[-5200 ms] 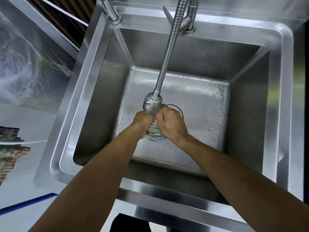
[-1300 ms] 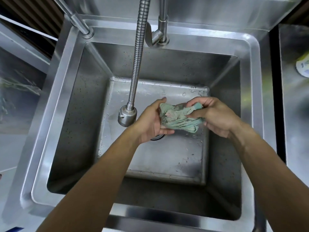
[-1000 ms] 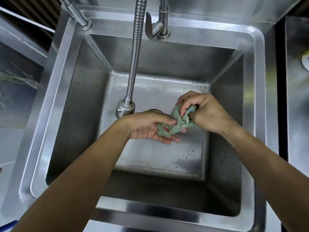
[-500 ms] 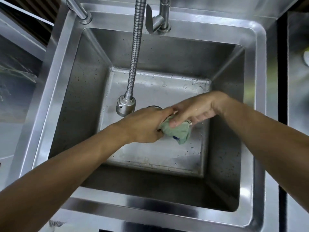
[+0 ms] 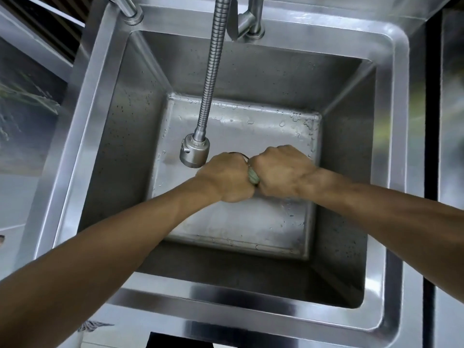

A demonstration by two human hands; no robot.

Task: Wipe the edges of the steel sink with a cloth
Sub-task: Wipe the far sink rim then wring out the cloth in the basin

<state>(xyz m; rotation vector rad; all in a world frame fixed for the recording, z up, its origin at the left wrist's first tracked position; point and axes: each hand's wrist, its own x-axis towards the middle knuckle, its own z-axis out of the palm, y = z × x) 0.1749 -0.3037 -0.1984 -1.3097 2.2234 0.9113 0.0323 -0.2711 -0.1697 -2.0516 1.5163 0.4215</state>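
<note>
A deep steel sink (image 5: 276,322) fills the view, its flat rim running around all sides. Over the middle of the basin my left hand (image 5: 226,178) and my right hand (image 5: 281,172) are clenched side by side, knuckles up. Both fists are shut on a pale green cloth (image 5: 253,175), of which only a twisted sliver shows between them. The rest of the cloth is hidden inside the fists.
A flexible steel spray hose (image 5: 213,71) hangs down into the basin, its spray head (image 5: 193,153) just left of my left hand. The tap base (image 5: 253,23) stands on the back rim. Water drops dot the basin floor and walls. A steel counter (image 5: 452,146) lies to the right.
The cloth was held spread between my hands, then bunched up. Now both fists are closed tight around it, pressed together, and most of it has vanished from sight.
</note>
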